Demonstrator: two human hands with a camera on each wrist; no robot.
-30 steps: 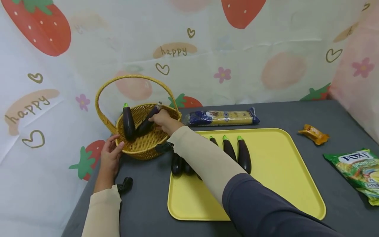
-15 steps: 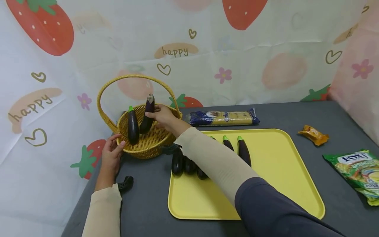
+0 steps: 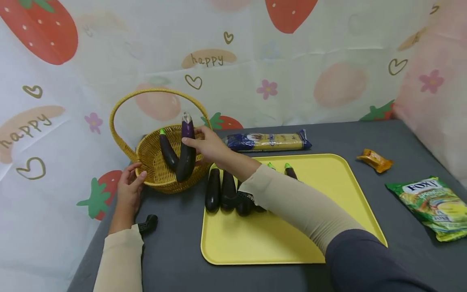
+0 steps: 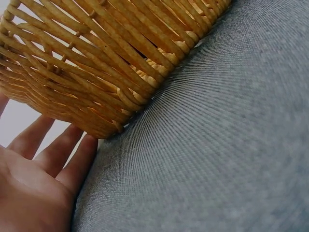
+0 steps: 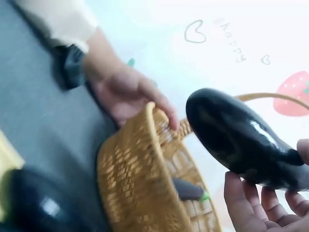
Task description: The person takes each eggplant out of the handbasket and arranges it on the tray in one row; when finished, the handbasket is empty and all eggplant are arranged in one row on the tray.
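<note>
My right hand [image 3: 209, 145] holds a dark purple eggplant [image 3: 186, 160] upright over the near right part of a yellow wicker basket [image 3: 152, 162], thumb in front and fingers behind. In the right wrist view this eggplant [image 5: 236, 137] is above the basket rim. Another eggplant [image 3: 168, 152] with a green stem end leans inside the basket. My left hand [image 3: 127, 192] rests against the basket's left side; in the left wrist view its fingers [image 4: 67, 154] are fairly straight against the woven wall. Several eggplants [image 3: 213, 190] lie on a yellow tray [image 3: 255, 247], partly hidden by my right arm.
Behind the tray lies a blue and yellow pasta packet [image 3: 270, 141]. To the tray's right are a small orange snack packet [image 3: 375, 161] and a green candy bag [image 3: 430, 207]. A printed cloth [image 3: 292, 89] hangs behind the grey table [image 3: 175, 247].
My right hand has lifted the eggplant from lying in the basket, turned it upright and drawn it toward the front right. The other eggplant now leans more to the right. My left hand stays at the basket.
</note>
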